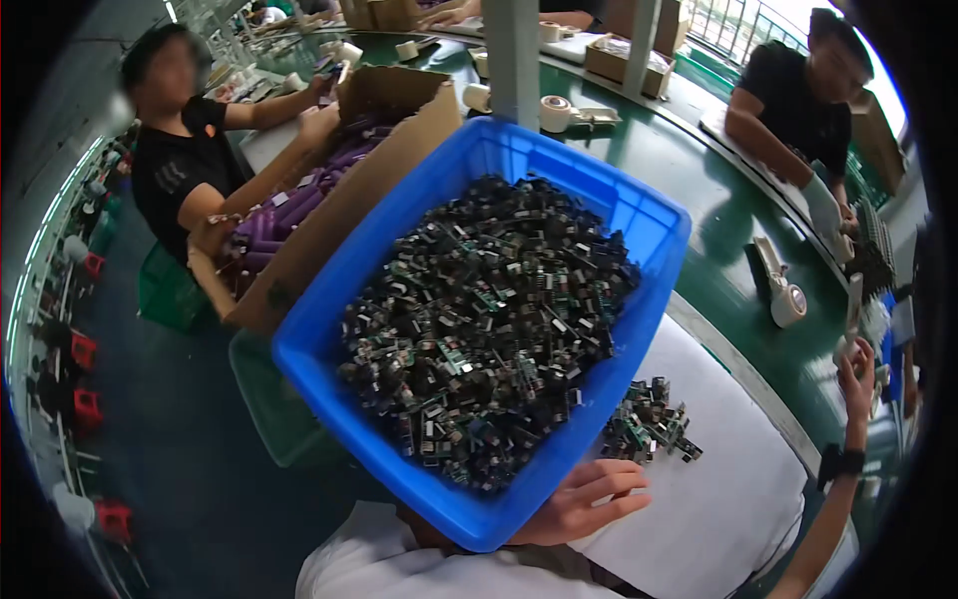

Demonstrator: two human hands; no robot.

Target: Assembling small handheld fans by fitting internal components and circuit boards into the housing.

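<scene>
A blue plastic bin (639,215), heaped with several small dark electronic parts (489,319), is tilted close in front of me. My left hand (589,499) grips it under the near corner, fingers spread to the right. A small pile of the same parts (649,419) lies on a white pad (728,499) just beyond that hand. My right hand (856,374), with a black band at the wrist, is raised at the far right next to a white strip-like object (854,299). Whether it grips that object is unclear.
A green belt table (699,170) curves away, with a tape dispenser (783,295) and tape rolls (554,112) on it. To the left, a person in black reaches into a cardboard box (399,120) of purple pieces. Another person (798,100) works far right. A green crate (279,409) sits below.
</scene>
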